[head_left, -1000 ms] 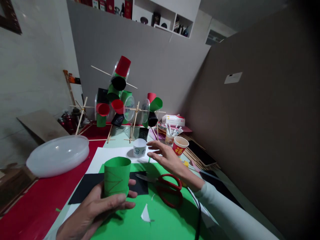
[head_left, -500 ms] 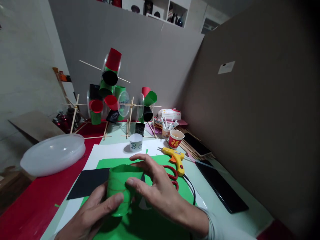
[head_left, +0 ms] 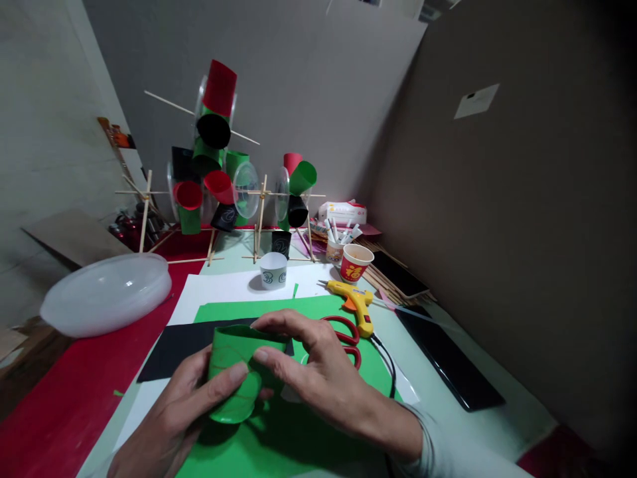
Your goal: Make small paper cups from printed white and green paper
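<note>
Between my hands is a green paper cup (head_left: 233, 378), its mouth facing up and pressed into a narrow oval. My left hand (head_left: 186, 405) grips it from the left, thumb across the front wall. My right hand (head_left: 313, 362) pinches the right side of the rim, thumb outside; some of its fingertips are hidden behind or inside the rim. Below lie green sheets (head_left: 318, 435) and a black sheet (head_left: 166, 352). Red-handled scissors (head_left: 351, 328) show partly behind my right hand, their blades hidden.
A yellow glue gun (head_left: 355, 302) with a black cord lies at the right. Beyond are a white cup ring (head_left: 273, 273), a red paper cup (head_left: 355, 264) and a stick frame (head_left: 262, 219) carrying coloured cups. A black tablet-like slab (head_left: 450, 362) lies right, clear plastic lids (head_left: 107, 295) left.
The view has tipped downward, so the background sits higher. The green cup's rim looks more flattened between my hands, which keep nearly the same hold.
</note>
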### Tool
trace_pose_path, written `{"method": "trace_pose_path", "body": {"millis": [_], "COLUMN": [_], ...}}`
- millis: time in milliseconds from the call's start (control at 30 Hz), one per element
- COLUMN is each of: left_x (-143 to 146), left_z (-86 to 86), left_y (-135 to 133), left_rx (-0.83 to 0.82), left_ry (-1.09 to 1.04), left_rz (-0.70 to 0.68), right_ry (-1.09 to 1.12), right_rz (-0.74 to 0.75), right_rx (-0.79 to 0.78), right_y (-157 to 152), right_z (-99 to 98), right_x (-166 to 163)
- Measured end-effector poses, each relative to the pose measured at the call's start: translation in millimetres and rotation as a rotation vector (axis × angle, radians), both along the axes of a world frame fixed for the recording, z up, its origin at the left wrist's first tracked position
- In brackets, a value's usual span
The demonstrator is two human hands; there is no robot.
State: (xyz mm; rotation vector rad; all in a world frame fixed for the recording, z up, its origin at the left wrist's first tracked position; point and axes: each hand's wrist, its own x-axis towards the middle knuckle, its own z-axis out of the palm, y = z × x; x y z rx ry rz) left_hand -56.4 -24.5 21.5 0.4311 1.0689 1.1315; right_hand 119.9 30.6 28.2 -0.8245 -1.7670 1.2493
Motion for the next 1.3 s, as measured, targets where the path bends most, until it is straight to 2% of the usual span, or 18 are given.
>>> {"method": "trace_pose_path", "body": {"millis": [133,233,400,500,667,967,1133,1300], "left_x": [0.8,-1.3,-8.2,-10.3,-9.1,-3.5,-7.6,-11.4], "left_z": [0.8,-3.8,-15.7,-17.4,-14.2,2.4,1.9,-0.6], "left_y": [0.7,3.8,11.0,12.8,13.5,6.2,-2.2,-6.8], "left_rx": [0.017,0.021,0.096,0.097,0.102,0.048,-0.009,-0.053], "left_ry": [-0.025,-0.002,0.015,0.038,0.048,-0.04,-0.009,-0.248], "left_rz": [0.016,0.026,-0.082,-0.095,-0.067,-0.078,-0.081,-0.072], "right_ry": [-0.049,-0.098,-0.047,0.068,0.115,-0.037,-0.045,0.004], "right_rz": [0.04,0.035,-0.067,-0.048,-0.045,-0.011,-0.015,0.014], "right_rx": [0.214,0.276,0.23,0.174,0.141,0.054,0.072,0.062], "right_y": [-1.0,-1.7,-0.1,1.6,2.4,-1.5,-5.7,-4.5], "right_z": [4.3,7.9,2.1,-5.0,-8.8,4.6,7.1,9.3], "right_x": [2.1,2.8,1.0,-1.1,-2.9,15.7,18.2,18.7]}}
